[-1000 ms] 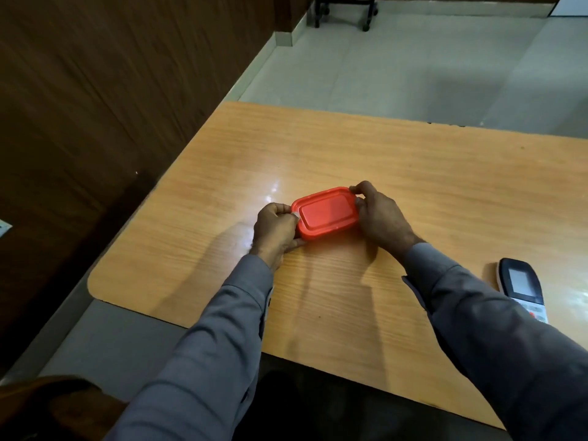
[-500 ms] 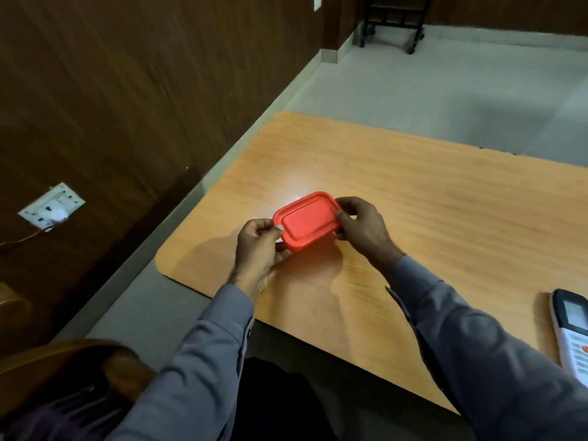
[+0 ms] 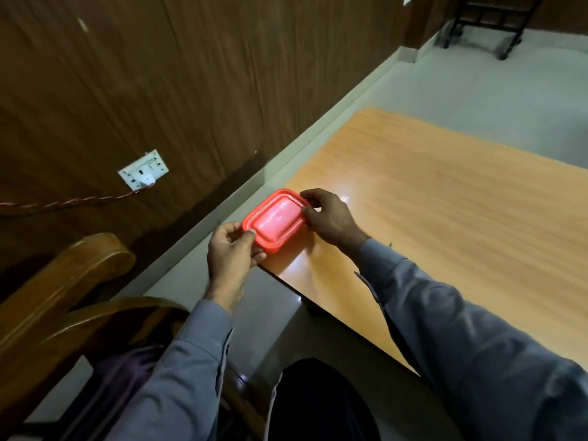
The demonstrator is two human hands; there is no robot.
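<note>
**Desk:** What lies nearest, short of the orange wooden table (image 3: 445, 202)?

**Photographer:** Grey sleeves (image 3: 178, 377), and a curved brown wooden chair (image 3: 63, 281) off the table's left edge.

**Desk:** And the hands?

**Photographer:** The left hand (image 3: 230, 249), fingers and thumb curled, pinches one short end of a red rectangular plastic lidded box (image 3: 275, 219). The right hand (image 3: 331, 218) grips the opposite end. The box is held tilted over the table's near left corner, partly beyond its edge.

**Desk:** Farther back?

**Photographer:** A white wall socket (image 3: 143, 170) with a red twisted cord (image 3: 63, 203) plugged in, left of the table on dark wood panelling (image 3: 222, 74).
</note>
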